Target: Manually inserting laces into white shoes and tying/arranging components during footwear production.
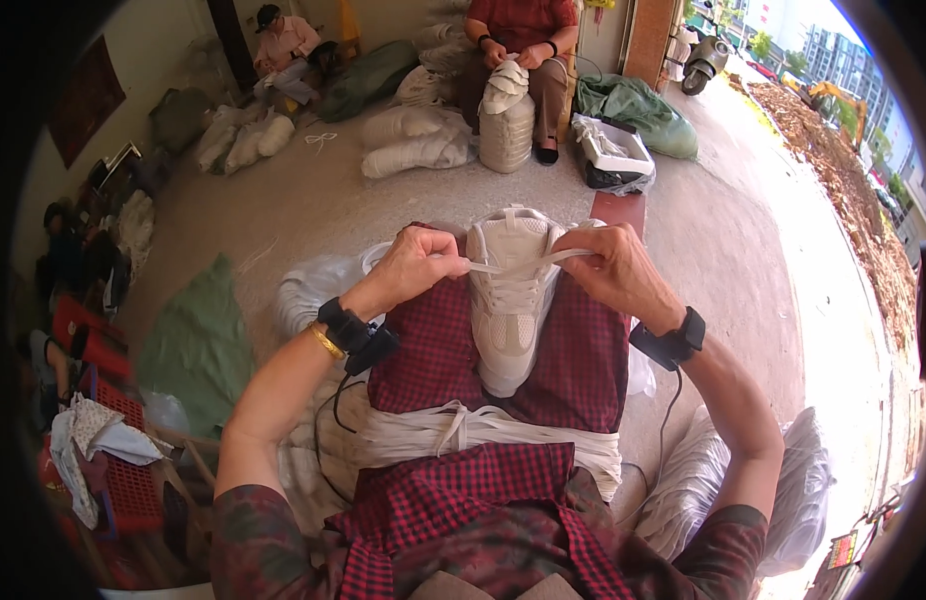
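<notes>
An off-white sneaker (507, 335) rests between my knees on the red-and-black checked cloth (423, 340), its toe pointing toward me. Flat white lace (513, 268) runs through its eyelets and crosses near the top. My left hand (415, 270) pinches one lace end beside the shoe's collar. On the other side, my right hand (625, 275) is closed on the opposite end, with lace stretched between hand and shoe. Across my lap lies a thick bundle of white laces (493, 430).
Ahead sits a person in red (523, 20) handling a stack of shoe pieces (507, 120). Stuffed sacks (418, 140) lie beside them, a box with a white tray (613, 150) opposite. Wrapped white stacks (693, 480) stand at my right, a red plastic chair (128, 480) at left.
</notes>
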The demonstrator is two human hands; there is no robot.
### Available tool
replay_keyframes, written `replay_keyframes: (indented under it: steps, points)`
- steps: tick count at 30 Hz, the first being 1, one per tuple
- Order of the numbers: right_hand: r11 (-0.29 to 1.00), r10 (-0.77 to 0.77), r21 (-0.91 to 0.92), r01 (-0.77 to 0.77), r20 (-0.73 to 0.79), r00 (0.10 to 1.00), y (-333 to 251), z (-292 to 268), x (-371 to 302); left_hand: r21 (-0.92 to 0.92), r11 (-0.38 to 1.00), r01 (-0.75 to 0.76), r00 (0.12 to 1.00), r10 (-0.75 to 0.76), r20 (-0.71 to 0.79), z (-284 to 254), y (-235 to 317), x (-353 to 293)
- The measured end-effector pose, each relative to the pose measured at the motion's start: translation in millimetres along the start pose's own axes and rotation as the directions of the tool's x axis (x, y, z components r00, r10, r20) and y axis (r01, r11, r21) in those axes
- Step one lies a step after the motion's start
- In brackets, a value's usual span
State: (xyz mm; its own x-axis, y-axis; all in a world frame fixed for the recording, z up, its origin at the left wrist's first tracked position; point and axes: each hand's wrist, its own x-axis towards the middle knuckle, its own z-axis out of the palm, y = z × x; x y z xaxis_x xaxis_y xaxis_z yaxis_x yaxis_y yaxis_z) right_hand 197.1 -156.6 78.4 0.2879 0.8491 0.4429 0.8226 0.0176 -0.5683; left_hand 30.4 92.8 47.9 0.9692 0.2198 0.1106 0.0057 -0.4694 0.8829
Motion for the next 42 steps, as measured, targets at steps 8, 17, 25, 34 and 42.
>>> replay_keyframes:
  steps: [8, 17, 25, 34, 42]
  points:
    - [0.970, 0.237, -0.060, -0.237, -0.006, 0.972, 23.0, -19.7, -41.7, 0.096, 0.993, -0.066, 0.997, 0.071, -0.043, 1.4, -3.2, 2.1]
    - [0.883, -0.137, -0.446, 0.144, 0.048, 0.989, 32.4, -21.1, -40.1, 0.728, 0.524, -0.442, 0.813, 0.577, 0.079, -18.4, -5.0, -20.7]
    - [0.751, -0.180, -0.613, 0.247, 0.169, 0.969, 46.0, -59.0, -40.6, 0.916, 0.263, -0.302, 0.810, 0.577, 0.102, -87.4, -42.6, -47.0]
    - [0.430, -0.074, -0.877, -0.214, -0.271, 0.960, 39.8, -256.4, -83.1, 0.922, 0.250, 0.295, 0.750, 0.537, -0.386, -275.3, -48.5, -165.6]
    - [0.022, -0.121, -0.838, -0.546, -0.544, 0.830, 32.5, -424.0, -162.1, 0.795, 0.053, 0.605, 0.585, 0.647, -0.488, -402.0, -7.4, -249.9]
